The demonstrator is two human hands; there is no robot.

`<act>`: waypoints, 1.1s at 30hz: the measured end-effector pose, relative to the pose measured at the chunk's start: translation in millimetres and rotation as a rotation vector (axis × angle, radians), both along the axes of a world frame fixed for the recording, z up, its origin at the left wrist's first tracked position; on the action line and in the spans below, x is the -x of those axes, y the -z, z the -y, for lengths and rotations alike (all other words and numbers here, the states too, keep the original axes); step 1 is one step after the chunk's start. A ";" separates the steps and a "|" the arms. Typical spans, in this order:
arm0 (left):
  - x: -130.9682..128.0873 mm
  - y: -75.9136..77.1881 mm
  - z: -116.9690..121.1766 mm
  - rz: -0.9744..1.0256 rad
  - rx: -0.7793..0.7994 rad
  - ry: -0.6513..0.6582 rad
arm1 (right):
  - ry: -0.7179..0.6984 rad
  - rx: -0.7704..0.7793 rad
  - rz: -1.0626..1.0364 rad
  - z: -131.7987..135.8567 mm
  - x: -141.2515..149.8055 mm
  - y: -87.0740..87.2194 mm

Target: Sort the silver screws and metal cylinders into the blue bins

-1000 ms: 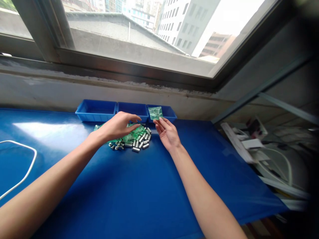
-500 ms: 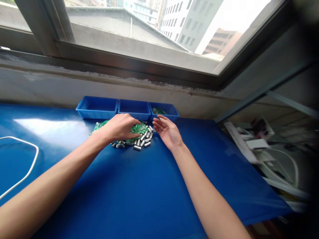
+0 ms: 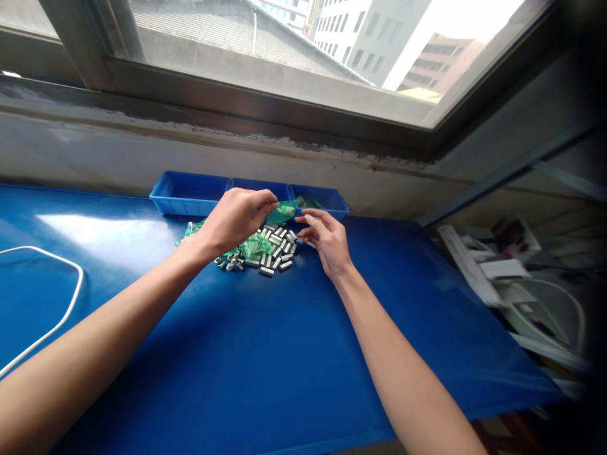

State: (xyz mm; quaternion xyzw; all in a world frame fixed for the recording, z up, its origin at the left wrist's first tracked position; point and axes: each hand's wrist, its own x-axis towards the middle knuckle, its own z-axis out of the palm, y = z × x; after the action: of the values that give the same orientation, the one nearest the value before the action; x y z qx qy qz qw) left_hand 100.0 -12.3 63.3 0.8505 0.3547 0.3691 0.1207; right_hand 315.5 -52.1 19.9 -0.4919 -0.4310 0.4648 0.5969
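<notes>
My left hand pinches a small green plastic bag by its left end and holds it above a pile. To the right of the bag, my right hand has its fingers apart and curved, close to the bag's edge; I see nothing in it. Under the hands lie many silver metal pieces, short and block-like, with more green bags among them. Small round metal parts sit at the pile's near left. My left hand and wrist hide part of the pile.
Three blue bins stand in a row behind the pile; the left bin looks bare inside, and green bags lie in the right one. A white cable curves over the blue table at left. Cluttered shelving stands at right.
My left hand has closed on a green bag and lifted it off the pile. My right hand has turned and curled its fingers toward the bag. The view has shifted slightly.
</notes>
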 end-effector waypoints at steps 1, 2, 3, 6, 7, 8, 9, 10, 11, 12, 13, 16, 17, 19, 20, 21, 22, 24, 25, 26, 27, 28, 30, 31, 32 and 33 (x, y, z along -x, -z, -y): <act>-1.6 -0.8 0.7 0.080 0.065 0.017 | -0.027 -0.026 0.035 1.1 2.0 -0.3; -3.2 -1.7 1.5 0.149 0.141 0.040 | -0.064 -0.045 0.053 2.3 4.0 -0.7; -4.7 -2.5 2.3 0.206 0.221 0.064 | -0.105 -0.058 0.059 3.5 5.8 -1.0; -7.9 -3.7 4.4 0.292 0.400 0.111 | -0.193 -0.071 0.071 6.3 9.0 -0.9; -8.3 -3.7 4.9 0.300 0.433 0.109 | -0.203 -0.069 0.068 6.6 9.4 -0.5; -8.4 -3.4 5.2 0.302 0.456 0.104 | -0.203 -0.063 0.056 6.7 9.4 -0.2; -8.3 -2.8 5.4 0.298 0.474 0.097 | -0.200 -0.053 0.034 6.5 9.2 0.1; -8.1 -2.1 5.6 0.290 0.488 0.091 | -0.193 -0.039 0.006 6.1 8.9 0.3; -7.9 -1.3 5.6 0.281 0.498 0.086 | -0.179 -0.023 -0.022 5.7 8.5 0.5; -7.6 -0.3 5.6 0.270 0.504 0.083 | -0.162 -0.006 -0.050 5.1 8.1 0.5; -7.2 0.6 5.5 0.256 0.504 0.079 | -0.140 0.014 -0.076 4.5 7.6 0.5; -4.9 2.1 4.4 0.167 0.430 0.038 | -0.065 0.058 -0.145 1.9 5.6 0.7; -3.3 1.8 3.9 0.113 0.377 0.022 | -0.040 0.065 -0.166 0.5 4.6 1.0; 1.2 -0.6 2.6 -0.029 0.256 -0.002 | 0.014 0.064 -0.219 -3.1 2.0 2.0; 4.2 -2.5 2.0 -0.113 0.202 -0.005 | 0.045 0.056 -0.251 -5.3 0.5 2.4; 7.5 -4.9 1.3 -0.195 0.161 -0.011 | 0.072 0.044 -0.283 -7.7 -1.0 2.8; 11.0 -7.3 0.7 -0.282 0.133 -0.016 | 0.091 0.032 -0.310 -10.0 -2.5 3.1; 18.0 -12.0 -0.4 -0.431 0.109 0.003 | 0.102 0.020 -0.336 -14.0 -5.2 3.0; 21.1 -13.7 -0.8 -0.479 0.111 0.018 | 0.099 0.018 -0.334 -15.4 -6.3 2.7; 23.9 -15.0 -1.1 -0.512 0.114 0.030 | 0.091 0.017 -0.326 -16.3 -7.3 2.3; 26.3 -15.7 -1.3 -0.537 0.120 0.040 | 0.083 0.015 -0.312 -16.7 -8.1 1.8; 28.1 -16.0 -1.3 -0.557 0.124 0.043 | 0.075 0.010 -0.293 -16.6 -8.9 1.2; 30.5 -15.9 -1.0 -0.595 0.130 0.047 | 0.052 -0.002 -0.243 -14.8 -9.9 0.2; 31.1 -15.9 -0.7 -0.613 0.134 0.050 | 0.038 -0.001 -0.211 -13.3 -10.0 -0.3; 31.4 -16.2 -0.4 -0.628 0.142 0.053 | 0.022 0.006 -0.178 -11.5 -9.8 -0.6; 31.4 -16.7 -0.2 -0.643 0.155 0.059 | 0.008 0.013 -0.145 -9.4 -9.0 -0.8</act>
State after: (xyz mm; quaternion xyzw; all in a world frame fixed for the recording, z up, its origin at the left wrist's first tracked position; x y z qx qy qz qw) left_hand 68.6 -12.1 80.0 0.9217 0.3767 0.0498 0.0775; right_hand 324.5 -42.7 20.8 -0.4625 -0.3816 0.4997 0.6251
